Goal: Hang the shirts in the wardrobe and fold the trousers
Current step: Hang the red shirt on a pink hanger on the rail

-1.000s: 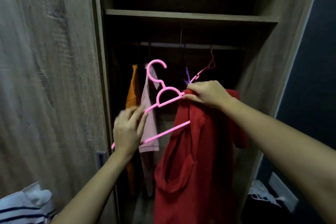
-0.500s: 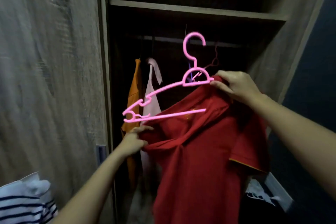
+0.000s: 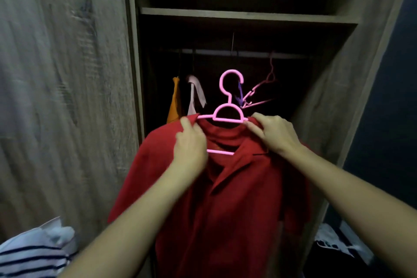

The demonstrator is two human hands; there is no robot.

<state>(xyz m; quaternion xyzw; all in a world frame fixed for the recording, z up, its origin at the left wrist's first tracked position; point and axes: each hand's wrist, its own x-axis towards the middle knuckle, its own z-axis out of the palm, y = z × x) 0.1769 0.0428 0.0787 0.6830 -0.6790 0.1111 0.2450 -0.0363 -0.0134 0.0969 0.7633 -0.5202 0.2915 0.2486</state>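
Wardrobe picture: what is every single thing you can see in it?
wardrobe: one, grey-brown wood, open ahead
shelf: one, wooden, high inside
rail: one, grey, under shelf
red shirt: one, red, held before wardrobe
pink hanger: one, pink, inside shirt's neck, off rail
orange garment: one, orange, hanging left
pale pink garment: one, pale pink, beside orange garment
spare hangers: count unclear, pink and purple, rail's right
striped cloth: one, white with dark stripes, bottom left
white cloth: one, white, bottom right
left hand: one, grips shirt's shoulder
right hand: one, pinches shirt's other shoulder
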